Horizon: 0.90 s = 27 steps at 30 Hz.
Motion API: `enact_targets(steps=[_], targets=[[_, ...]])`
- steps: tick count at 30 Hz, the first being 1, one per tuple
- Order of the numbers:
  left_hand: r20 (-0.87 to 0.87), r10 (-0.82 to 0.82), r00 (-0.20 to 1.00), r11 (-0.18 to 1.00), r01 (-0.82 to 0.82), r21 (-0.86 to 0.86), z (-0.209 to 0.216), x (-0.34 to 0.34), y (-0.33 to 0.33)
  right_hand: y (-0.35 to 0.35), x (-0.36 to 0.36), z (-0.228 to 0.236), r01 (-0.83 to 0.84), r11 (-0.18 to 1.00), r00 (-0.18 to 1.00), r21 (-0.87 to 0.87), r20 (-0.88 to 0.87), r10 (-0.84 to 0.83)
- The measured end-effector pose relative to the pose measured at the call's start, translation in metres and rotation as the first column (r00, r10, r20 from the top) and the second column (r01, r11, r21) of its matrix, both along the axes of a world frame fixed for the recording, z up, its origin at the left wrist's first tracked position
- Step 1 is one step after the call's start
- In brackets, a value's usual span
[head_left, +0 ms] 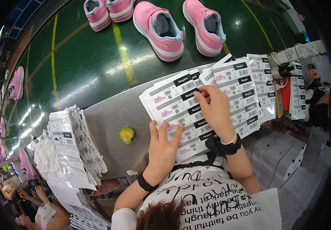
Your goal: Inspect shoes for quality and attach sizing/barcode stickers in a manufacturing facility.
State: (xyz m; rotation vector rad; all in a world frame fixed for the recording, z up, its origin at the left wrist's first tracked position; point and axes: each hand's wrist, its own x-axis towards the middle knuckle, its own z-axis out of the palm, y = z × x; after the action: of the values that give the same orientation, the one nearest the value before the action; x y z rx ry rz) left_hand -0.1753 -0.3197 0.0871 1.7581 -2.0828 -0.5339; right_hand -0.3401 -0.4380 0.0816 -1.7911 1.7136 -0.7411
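Observation:
Sheets of printed shoe labels [163, 105], white with black blocks and small pink shoe pictures, lie in a fanned stack in front of me. My left hand [162, 145] rests on the lower left part of the top sheet, fingers spread. Over the sheet's right edge, my right hand [216, 109] has thumb and forefinger pinched at a black-ended label; how much of it is lifted is hidden. A second stack of label sheets [246, 96] lies partly beneath my right hand and to its right.
Pink sneakers [161, 32] stand on the green surface [92, 69] beyond the grey ledge [108, 111]. A yellow-green fruit-like piece [126, 135] sits on the ledge. Packed white sheets [73, 142] are piled at left, and white boxes [274, 153] at lower right. Other people work at both sides.

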Motion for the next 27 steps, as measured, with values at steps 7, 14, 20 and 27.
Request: enact_targets(steps=[7,14,20,27], targets=[[-0.007,-0.024,1.0,0.999,0.024,-0.025,-0.003,0.001,0.002,-0.002,0.001,0.002,-0.034,0.996,0.999,-0.085,0.011,0.035],[0.104,0.049,0.993,0.998,-0.044,-0.051,0.004,-0.003,0.002,0.039,0.021,0.032,-0.449,0.811,0.881,-0.374,-0.336,0.332],[0.152,0.009,0.988,1.0,-0.011,0.008,0.002,-0.005,0.003,0.041,0.01,0.076,-0.339,0.822,0.941,-0.457,-0.163,0.297],[-0.236,-0.207,0.949,0.946,0.256,0.199,0.071,0.049,-0.018,-0.047,-0.031,0.095,0.114,0.942,0.722,-0.315,0.678,0.139]])
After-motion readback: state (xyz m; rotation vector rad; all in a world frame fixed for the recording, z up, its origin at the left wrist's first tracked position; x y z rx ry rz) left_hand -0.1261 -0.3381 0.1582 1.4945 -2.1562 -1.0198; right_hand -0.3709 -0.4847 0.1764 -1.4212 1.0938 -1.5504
